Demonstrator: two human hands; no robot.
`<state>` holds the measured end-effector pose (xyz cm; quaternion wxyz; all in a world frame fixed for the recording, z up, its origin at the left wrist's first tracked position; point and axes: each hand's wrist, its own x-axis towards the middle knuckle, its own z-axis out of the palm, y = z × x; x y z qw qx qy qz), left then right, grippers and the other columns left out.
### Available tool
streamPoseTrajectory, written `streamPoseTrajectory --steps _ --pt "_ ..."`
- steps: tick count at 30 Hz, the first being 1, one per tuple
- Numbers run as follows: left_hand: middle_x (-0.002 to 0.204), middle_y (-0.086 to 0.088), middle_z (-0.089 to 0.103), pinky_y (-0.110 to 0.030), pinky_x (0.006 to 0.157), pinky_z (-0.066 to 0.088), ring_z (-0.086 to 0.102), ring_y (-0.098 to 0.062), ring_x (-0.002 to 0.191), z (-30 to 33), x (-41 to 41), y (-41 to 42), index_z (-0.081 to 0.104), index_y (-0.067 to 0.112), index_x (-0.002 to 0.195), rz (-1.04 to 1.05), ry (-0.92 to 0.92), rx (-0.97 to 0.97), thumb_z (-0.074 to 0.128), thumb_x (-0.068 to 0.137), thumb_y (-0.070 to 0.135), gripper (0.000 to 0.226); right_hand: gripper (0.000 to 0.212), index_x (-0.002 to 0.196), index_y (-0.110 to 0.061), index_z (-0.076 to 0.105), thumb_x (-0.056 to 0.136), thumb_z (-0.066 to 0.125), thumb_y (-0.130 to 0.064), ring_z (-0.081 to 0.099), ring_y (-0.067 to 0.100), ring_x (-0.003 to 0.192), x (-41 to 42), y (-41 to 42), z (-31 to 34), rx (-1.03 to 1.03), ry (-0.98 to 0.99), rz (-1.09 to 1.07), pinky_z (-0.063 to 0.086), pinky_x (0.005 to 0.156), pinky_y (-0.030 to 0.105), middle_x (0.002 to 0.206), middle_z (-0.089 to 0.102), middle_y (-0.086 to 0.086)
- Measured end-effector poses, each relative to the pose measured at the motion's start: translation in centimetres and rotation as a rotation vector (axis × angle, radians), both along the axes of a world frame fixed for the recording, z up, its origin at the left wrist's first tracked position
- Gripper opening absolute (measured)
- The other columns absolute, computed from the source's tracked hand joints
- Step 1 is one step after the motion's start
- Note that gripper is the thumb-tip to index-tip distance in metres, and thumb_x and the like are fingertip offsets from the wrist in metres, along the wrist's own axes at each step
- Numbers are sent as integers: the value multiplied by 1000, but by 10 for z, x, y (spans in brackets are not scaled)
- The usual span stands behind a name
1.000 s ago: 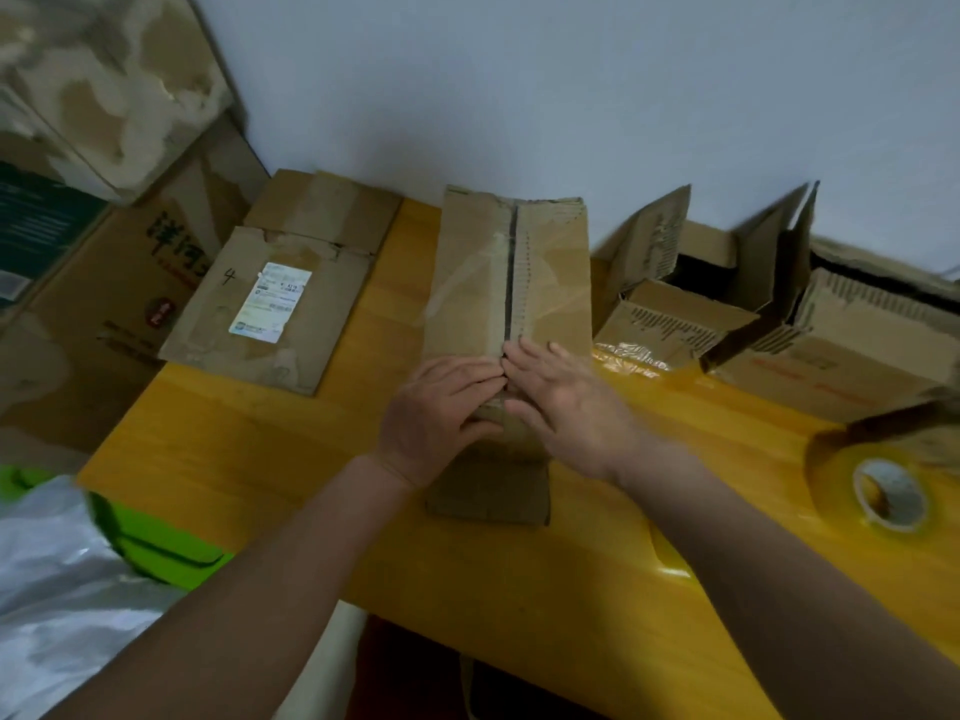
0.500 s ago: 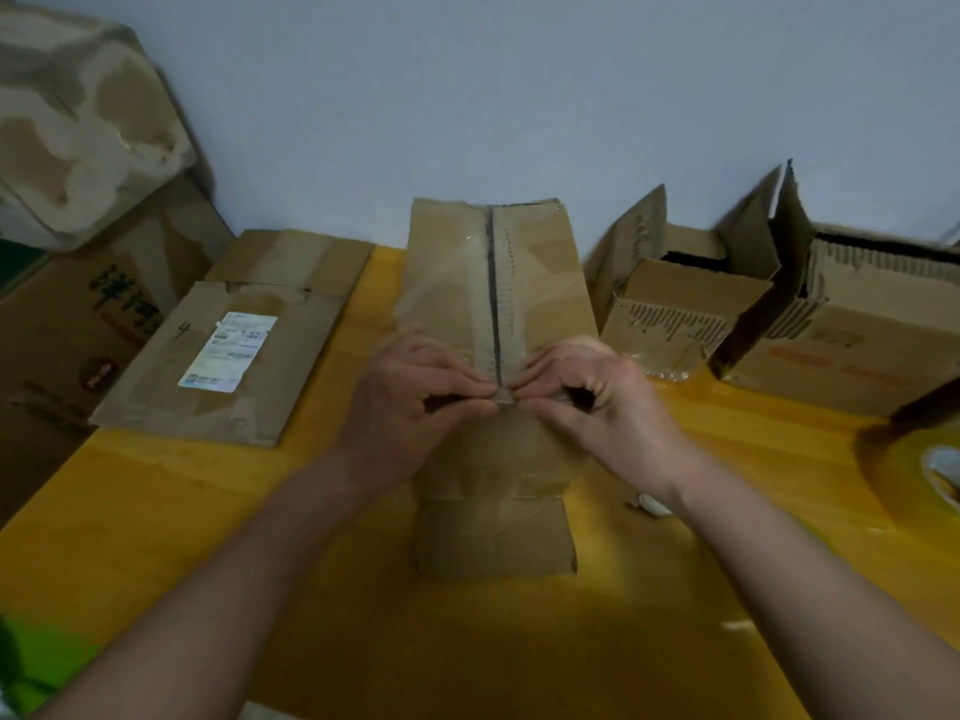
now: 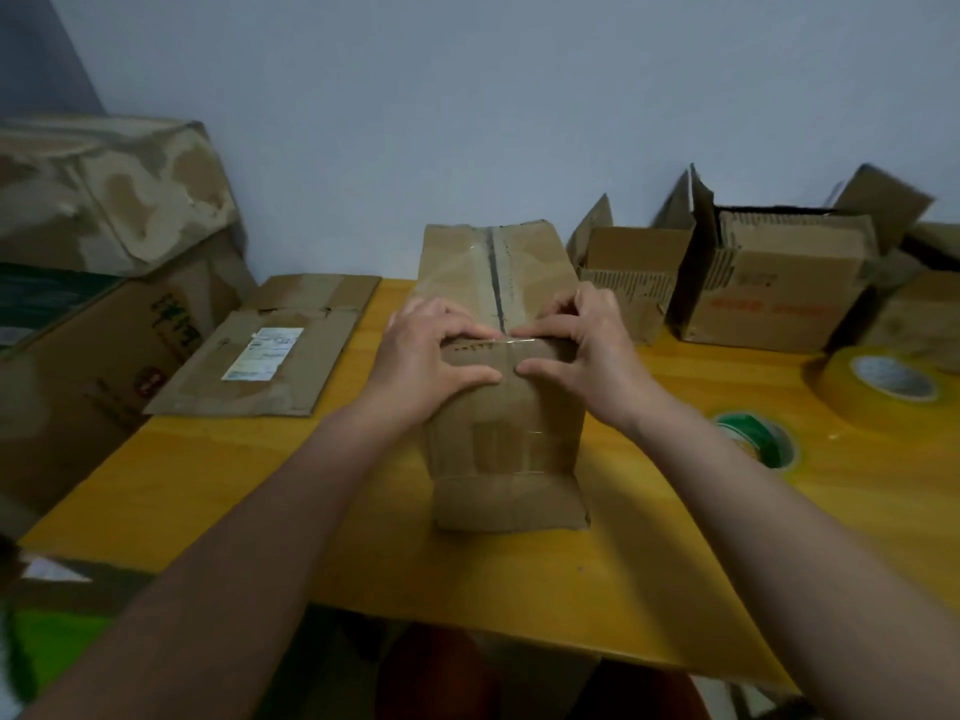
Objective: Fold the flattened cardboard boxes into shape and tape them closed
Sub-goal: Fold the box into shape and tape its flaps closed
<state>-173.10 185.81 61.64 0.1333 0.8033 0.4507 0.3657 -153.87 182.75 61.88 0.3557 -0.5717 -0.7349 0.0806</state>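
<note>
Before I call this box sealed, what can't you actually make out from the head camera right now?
- Tape end on the box: covered by the left hand and right hand.
- Box's far end: faces away from the camera.
- Label on the flattened carton: text too small.
- Yellow tape roll: blurred by motion.
- Green tape roll: partly behind the right forearm.

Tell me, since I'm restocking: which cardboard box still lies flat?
The labelled flat box, left of the hands; the others stand folded up.
</note>
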Motion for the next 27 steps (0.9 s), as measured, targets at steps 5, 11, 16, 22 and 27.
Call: streamPoseTrajectory --steps 5,11,16,22,27 --pt "111 8 54 -2 89 23 41 -13 114 -3 -9 -5 64 29 124 -3 104 9 82 72 19 56 51 123 -28 63 76 78 -17 25 14 132 -4 -10 -7 -40 29 -36 23 113 30 140 34 -1" --pt "138 -12 47 -30 108 29 40 -28 129 -15 9 -38 47 11 140 133 101 418 76 77 15 70 66 142 -27 40 85 69 -12 31 6 134 43 -39 -18 34 51 -91 23 107 18 147 35 -6" --pt "135 -3 49 -7 105 20 41 -12 124 -48 89 -75 43 16 142 -291 55 236 63 88 16 57 40 128 -18 57 89 65 -15 49 21 122 122 -69 -45 -90 65 -397 40 104 33 128 55 3" --pt "152 -3 32 -34 114 31 33 -21 139 -103 176 -62 29 17 150 -242 35 -553 68 89 21 73 49 130 -16 54 86 67 -33 33 24 131 163 -92 -95 -306 -275 -457 26 108 32 137 46 5" --pt "158 -5 24 -36 114 30 26 -22 144 -115 198 -43 21 15 152 -124 -4 -710 66 91 15 76 41 129 -19 56 88 62 -16 20 24 140 176 -96 -111 -314 -301 -417 20 113 34 147 39 -2"
